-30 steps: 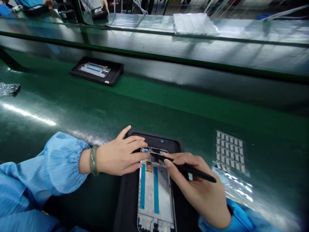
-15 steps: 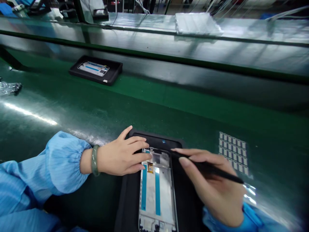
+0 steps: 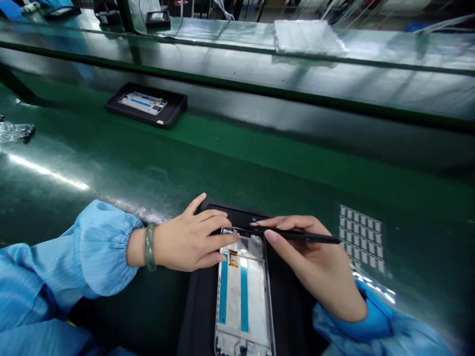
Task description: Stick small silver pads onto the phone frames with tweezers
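Note:
A silver phone frame point(image 3: 256, 291) with two blue strips and a small orange flex piece lies in a black tray point(image 3: 200, 296) at the bottom centre. My left hand point(image 3: 191, 240) rests on the frame's upper left part, fingers spread, holding nothing. Between the thumb and fingers of my right hand point(image 3: 315, 267) is a thin black tool point(image 3: 315, 238), lying nearly level with its tip at the frame's top edge. The exact contact of the tip is too small to tell.
A sheet of small pale stickers point(image 3: 361, 237) lies right of my right hand. Farther back, another black tray point(image 3: 172, 116) holds a second phone frame point(image 3: 143, 103). Clear plastic point(image 3: 15, 132) sits at the far left; a raised shelf point(image 3: 230, 42) crosses behind, bearing a translucent packet point(image 3: 308, 37).
My right hand has moved up and left along the frame's top, and the black tool has turned closer to level. My left hand stays on the frame.

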Motion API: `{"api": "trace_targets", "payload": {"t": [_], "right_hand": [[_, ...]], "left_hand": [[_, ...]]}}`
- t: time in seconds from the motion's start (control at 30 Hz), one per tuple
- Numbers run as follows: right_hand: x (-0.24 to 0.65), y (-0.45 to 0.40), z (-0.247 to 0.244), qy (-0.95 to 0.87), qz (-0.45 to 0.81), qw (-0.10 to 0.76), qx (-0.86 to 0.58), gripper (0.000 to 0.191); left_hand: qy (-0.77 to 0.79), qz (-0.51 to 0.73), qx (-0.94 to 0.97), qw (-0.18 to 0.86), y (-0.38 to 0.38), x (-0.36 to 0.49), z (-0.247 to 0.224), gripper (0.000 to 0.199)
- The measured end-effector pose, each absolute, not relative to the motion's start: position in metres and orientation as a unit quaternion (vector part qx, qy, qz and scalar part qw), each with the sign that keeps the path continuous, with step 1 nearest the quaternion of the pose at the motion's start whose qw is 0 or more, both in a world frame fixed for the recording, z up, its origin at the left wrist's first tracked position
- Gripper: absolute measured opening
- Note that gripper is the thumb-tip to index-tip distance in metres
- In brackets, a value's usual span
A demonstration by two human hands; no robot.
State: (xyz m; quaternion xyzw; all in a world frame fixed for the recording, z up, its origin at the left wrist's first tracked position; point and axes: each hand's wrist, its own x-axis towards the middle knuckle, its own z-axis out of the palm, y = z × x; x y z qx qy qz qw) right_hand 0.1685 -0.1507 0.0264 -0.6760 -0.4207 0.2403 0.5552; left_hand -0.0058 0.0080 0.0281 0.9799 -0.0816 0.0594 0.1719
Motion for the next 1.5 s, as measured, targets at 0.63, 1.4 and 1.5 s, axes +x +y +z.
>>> {"api": "trace_targets", "payload": {"t": [0.63,1.4,1.5], "right_hand": [[0.165,-0.155,0.019,-0.455,0.214,0.529,-0.684,0.016],[0.169,-0.156,0.024,-0.492,0.199,0.518,-0.671,0.015],[0.168,-0.154,0.028,-0.511,0.189,0.509,-0.667,0.015]], "left_hand": [[-0.081,0.064,0.978,0.18,0.008,-0.006,0.029,0.033],[-0.084,0.069,0.978,0.178,0.008,-0.006,0.029,0.033],[-0.084,0.071,0.978,0.177,0.008,-0.006,0.029,0.033]]}}
